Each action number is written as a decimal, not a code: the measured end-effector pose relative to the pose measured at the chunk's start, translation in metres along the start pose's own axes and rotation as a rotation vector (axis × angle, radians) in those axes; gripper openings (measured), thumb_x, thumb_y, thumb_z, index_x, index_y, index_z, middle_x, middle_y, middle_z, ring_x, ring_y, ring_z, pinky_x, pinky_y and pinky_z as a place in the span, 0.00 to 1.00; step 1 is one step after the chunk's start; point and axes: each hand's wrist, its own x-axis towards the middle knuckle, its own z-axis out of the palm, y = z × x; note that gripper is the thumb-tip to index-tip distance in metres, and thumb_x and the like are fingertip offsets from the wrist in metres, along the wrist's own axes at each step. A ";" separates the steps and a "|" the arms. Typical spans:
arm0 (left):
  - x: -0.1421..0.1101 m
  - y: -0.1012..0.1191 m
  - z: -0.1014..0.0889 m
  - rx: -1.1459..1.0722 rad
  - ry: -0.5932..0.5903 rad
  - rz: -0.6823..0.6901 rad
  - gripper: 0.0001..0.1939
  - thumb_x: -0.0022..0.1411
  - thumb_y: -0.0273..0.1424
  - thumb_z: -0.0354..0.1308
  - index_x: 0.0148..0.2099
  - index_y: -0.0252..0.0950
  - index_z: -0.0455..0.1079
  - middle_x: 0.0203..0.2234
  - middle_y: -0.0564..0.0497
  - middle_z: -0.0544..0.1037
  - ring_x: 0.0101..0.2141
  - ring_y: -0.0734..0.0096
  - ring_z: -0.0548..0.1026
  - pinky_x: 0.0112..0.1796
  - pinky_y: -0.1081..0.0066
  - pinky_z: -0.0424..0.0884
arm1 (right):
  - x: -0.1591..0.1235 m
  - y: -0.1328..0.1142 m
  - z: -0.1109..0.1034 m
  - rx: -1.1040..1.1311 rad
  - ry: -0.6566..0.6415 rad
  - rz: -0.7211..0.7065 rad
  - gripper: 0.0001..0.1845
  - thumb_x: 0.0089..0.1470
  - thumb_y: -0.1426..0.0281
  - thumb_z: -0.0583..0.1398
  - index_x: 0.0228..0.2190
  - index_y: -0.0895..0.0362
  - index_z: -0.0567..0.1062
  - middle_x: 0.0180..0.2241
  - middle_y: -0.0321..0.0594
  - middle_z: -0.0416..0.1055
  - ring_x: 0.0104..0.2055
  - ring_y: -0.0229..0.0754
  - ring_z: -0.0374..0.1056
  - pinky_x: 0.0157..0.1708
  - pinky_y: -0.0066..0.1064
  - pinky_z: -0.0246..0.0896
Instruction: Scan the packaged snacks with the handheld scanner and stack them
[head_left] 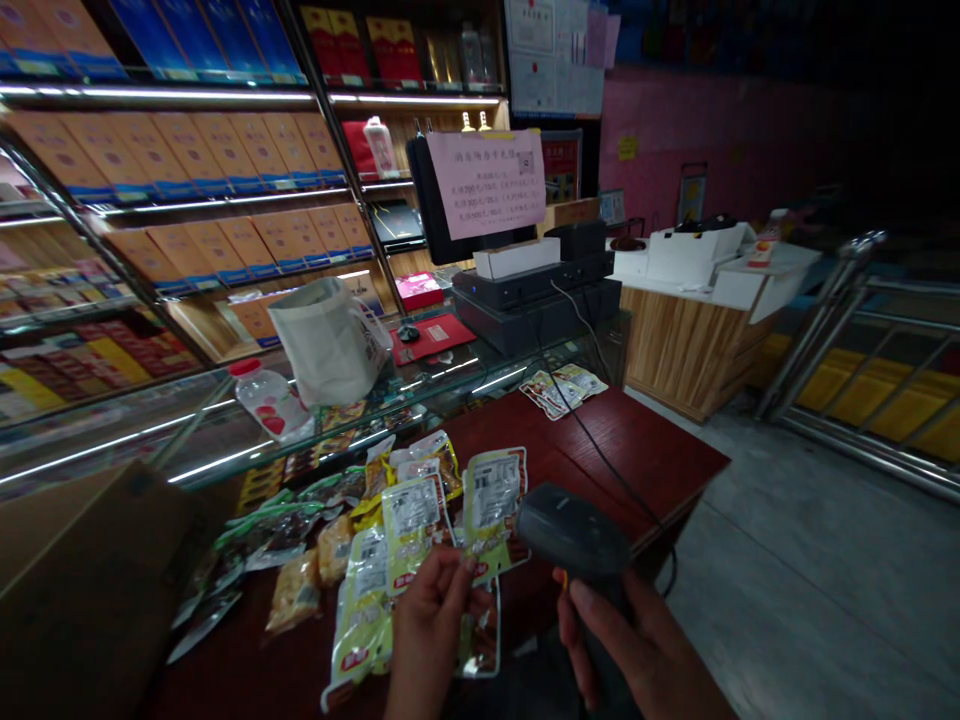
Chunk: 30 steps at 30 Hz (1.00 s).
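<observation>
Place: a shop checkout
Scanner (566, 525): handheld, in the right grip (630, 630)
Surface (656, 430): packaged snacks (414, 512) left of the right grip
Shelves (225, 97): lit, lined with boxed goods (217, 155), beyond and left of the right grip
Till (517, 312): beyond the right grip, with a screen (429, 200) and pink notice (491, 182)

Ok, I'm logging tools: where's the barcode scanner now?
The scanner is low in the head view, right of centre, in the right hand, beside a packet.

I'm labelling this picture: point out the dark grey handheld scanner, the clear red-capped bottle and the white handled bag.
Dark grey handheld scanner (571, 530), head view: top of its head.
Clear red-capped bottle (268, 402), head view: its body.
White handled bag (321, 350), head view: its side.
</observation>
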 end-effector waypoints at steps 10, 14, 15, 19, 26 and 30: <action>0.031 0.009 0.018 -0.056 -0.042 -0.174 0.30 0.42 0.53 0.64 0.37 0.36 0.58 0.20 0.54 0.74 0.19 0.71 0.73 0.22 0.74 0.68 | 0.010 0.002 -0.029 0.091 0.258 -0.007 0.28 0.58 0.47 0.56 0.42 0.61 0.66 0.25 0.36 0.68 0.19 0.33 0.62 0.20 0.26 0.59; 0.052 0.006 0.023 0.035 -0.042 -0.175 0.30 0.42 0.52 0.61 0.37 0.37 0.57 0.18 0.53 0.74 0.18 0.68 0.73 0.21 0.73 0.68 | 0.011 0.011 -0.040 0.132 0.308 -0.016 0.29 0.57 0.47 0.57 0.46 0.60 0.65 0.28 0.36 0.69 0.19 0.34 0.62 0.19 0.27 0.59; 0.055 0.005 0.023 0.094 -0.041 -0.159 0.28 0.44 0.52 0.59 0.37 0.37 0.57 0.16 0.53 0.73 0.16 0.69 0.71 0.20 0.74 0.65 | 0.011 0.013 -0.042 0.127 0.310 -0.015 0.29 0.57 0.47 0.57 0.45 0.60 0.66 0.28 0.36 0.69 0.20 0.34 0.62 0.19 0.27 0.59; 0.061 0.004 0.020 0.371 -0.028 -0.114 0.22 0.56 0.46 0.53 0.45 0.35 0.60 0.16 0.52 0.74 0.13 0.68 0.68 0.18 0.74 0.59 | 0.011 0.017 -0.047 0.076 0.306 -0.001 0.28 0.58 0.46 0.55 0.40 0.60 0.66 0.26 0.37 0.69 0.20 0.34 0.62 0.20 0.27 0.60; 0.089 0.045 0.003 1.005 0.135 0.068 0.23 0.65 0.45 0.50 0.55 0.36 0.67 0.25 0.48 0.78 0.32 0.57 0.78 0.30 0.69 0.62 | 0.017 0.022 -0.064 0.162 0.350 0.054 0.32 0.55 0.44 0.57 0.42 0.61 0.68 0.26 0.38 0.69 0.22 0.36 0.63 0.22 0.28 0.61; 0.146 0.071 0.046 0.966 -0.094 0.327 0.15 0.67 0.34 0.50 0.47 0.34 0.75 0.40 0.44 0.80 0.43 0.58 0.76 0.43 0.67 0.66 | 0.023 0.027 -0.076 0.218 0.368 0.059 0.35 0.54 0.44 0.58 0.49 0.61 0.68 0.30 0.40 0.71 0.22 0.36 0.63 0.23 0.29 0.60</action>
